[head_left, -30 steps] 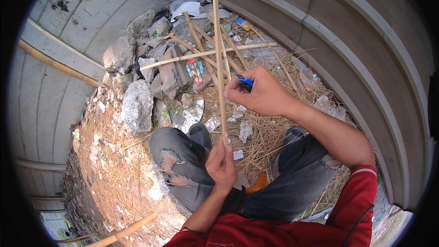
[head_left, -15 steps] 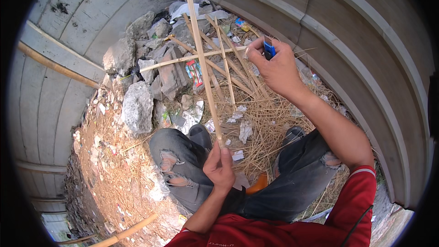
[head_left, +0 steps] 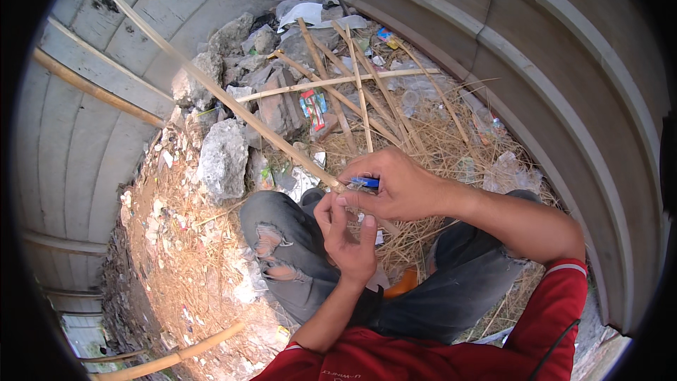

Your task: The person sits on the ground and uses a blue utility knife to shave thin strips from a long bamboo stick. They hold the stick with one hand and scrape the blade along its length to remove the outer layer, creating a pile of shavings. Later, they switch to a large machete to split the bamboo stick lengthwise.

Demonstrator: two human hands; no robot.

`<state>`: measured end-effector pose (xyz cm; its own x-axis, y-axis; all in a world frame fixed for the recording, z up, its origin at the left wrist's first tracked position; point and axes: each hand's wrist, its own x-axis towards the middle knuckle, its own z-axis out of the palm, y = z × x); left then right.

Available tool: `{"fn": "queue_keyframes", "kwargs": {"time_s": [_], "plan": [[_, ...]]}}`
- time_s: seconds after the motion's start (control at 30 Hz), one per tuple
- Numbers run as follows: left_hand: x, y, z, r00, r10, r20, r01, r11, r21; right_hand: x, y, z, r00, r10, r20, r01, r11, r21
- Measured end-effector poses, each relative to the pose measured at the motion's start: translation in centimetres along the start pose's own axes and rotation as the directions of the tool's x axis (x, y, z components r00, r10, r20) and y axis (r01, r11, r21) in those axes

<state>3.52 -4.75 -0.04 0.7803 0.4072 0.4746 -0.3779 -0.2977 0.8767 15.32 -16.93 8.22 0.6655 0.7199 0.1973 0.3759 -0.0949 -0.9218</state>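
A long, pale bamboo strip (head_left: 233, 102) slants from the upper left down to both hands in front of my knees. My right hand (head_left: 395, 185) is closed around a blue utility knife (head_left: 365, 182), and its thumb and fingers also pinch the strip near its lower end. The knife's blade is hidden. Just below, my left hand (head_left: 349, 243) has its fingertips against the strip and close to the right thumb. The left thumb stands away from the fingers, so that hand is loosely open.
Several bamboo strips (head_left: 363, 102) lie crossed on straw-strewn ground ahead. Grey rocks (head_left: 222, 159) and litter are piled left of them. Corrugated sheeting (head_left: 564, 85) rises close on the right, a panelled wall (head_left: 77, 162) on the left. A bamboo pole (head_left: 173, 358) lies at lower left.
My right hand has come down and left with the knife to the strip's lower end. The strip has swung from near upright toward the upper left. My left hand has loosened its pinch.
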Motion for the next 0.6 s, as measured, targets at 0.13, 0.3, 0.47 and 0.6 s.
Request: {"fn": "queue_keyframes", "kwargs": {"time_s": [0.13, 0.3, 0.47, 0.6], "plan": [[1.5, 0.7, -4.6, 0.969, 0.246, -0.002, -0.232, 0.917, 0.325, 0.3, -0.3, -1.9, 0.992, 0.119, -0.04, -0.124, 0.976, -0.18], [5.9, 4.8, -7.0, 0.848, 0.424, 0.318, -0.522, 0.568, 0.636, -0.9, 1.8, -2.6, 0.985, -0.071, 0.158, 0.129, 0.909, -0.396], [7.7, 5.2, -7.7, 0.75, 0.03, 0.661, -0.566, 0.546, 0.618, -0.6, 0.5, -3.1, 0.928, 0.025, 0.371, 0.185, 0.834, -0.52], [6.7, 3.6, -7.0, 0.781, -0.086, 0.618, -0.353, 0.756, 0.551, -0.8, 1.2, -1.6, 0.962, -0.065, 0.265, 0.231, 0.713, -0.662]]}}
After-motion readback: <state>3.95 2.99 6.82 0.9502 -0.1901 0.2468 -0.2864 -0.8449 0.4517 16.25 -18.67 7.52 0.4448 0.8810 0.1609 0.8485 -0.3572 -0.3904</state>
